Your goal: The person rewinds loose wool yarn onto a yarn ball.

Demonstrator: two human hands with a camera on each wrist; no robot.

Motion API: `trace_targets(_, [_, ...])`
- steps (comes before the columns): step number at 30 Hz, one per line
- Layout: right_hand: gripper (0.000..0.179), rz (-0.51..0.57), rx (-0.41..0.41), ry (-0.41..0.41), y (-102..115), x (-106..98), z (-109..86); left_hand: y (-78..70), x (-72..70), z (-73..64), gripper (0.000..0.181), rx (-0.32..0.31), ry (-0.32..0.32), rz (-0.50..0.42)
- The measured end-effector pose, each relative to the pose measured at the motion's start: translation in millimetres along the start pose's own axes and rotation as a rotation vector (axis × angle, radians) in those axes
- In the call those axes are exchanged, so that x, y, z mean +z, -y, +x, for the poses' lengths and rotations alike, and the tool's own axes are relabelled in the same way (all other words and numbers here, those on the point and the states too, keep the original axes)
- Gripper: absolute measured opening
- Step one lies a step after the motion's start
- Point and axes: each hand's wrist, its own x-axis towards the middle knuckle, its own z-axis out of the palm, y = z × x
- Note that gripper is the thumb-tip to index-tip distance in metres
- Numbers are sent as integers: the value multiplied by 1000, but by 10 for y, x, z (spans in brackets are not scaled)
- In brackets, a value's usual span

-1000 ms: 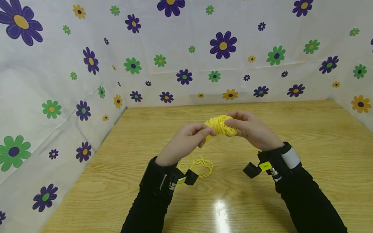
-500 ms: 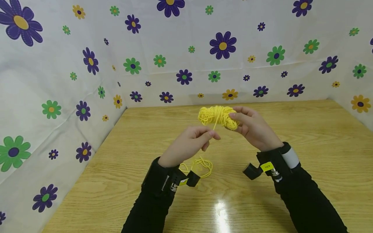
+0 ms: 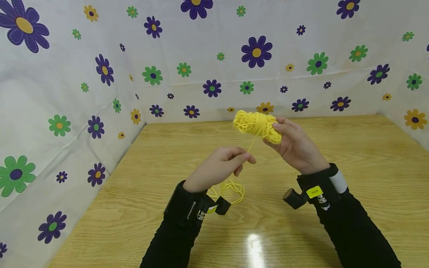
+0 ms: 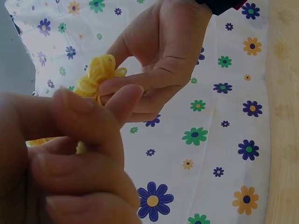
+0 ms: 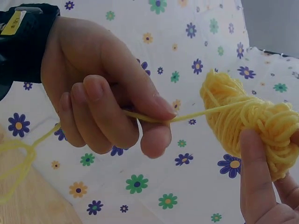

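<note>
A bundle of yellow yarn (image 3: pixel 257 124), wound round its middle, is held up over the far part of the table by my right hand (image 3: pixel 296 145), which grips its right end. Below and left of it, my left hand (image 3: pixel 222 165) pinches a single strand (image 5: pixel 191 116) between thumb and forefinger. That strand runs taut from the pinch up to the wrapped middle. In the right wrist view its other side passes behind the curled left fingers (image 5: pixel 100 107) and out to loose yarn. The left wrist view shows only part of the bundle (image 4: pixel 96 77), behind the near fingers.
Loose loops of yellow yarn (image 3: pixel 237 191) lie on the wooden table (image 3: pixel 134 208), partly behind the left wrist camera (image 3: pixel 222 206). A white cloth with printed flowers (image 3: pixel 187 41) stands behind the table and along its sides.
The right hand has raised the bundle away from the left hand and tilted it. The left hand, at the bundle one second ago, is now apart from it, with a strand stretched between.
</note>
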Motion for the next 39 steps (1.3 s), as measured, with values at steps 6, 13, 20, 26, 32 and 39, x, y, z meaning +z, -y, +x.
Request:
trace_targets(6, [10, 112, 19, 55, 4, -16, -18, 15, -6, 5, 28, 7, 18, -6])
trace_targets(13, [7, 203, 79, 179, 31, -64, -33, 30, -18, 10, 26, -7, 26, -28])
trace_targets(20, [11, 59, 105, 353, 32, -113, -27, 19, -24, 2, 23, -25, 2, -36])
trace_targets(26, [14, -41, 119, 496, 24, -143, 0, 3, -23, -5, 22, -19, -29, -32])
trace_targets(32, [14, -154, 122, 556, 17, -175, 18, 18, -36, -7, 25, -14, -55, -41])
trace_targets(39, [14, -258, 145, 602, 10, -201, 22, 26, -58, -16, 26, -38, -73, -86])
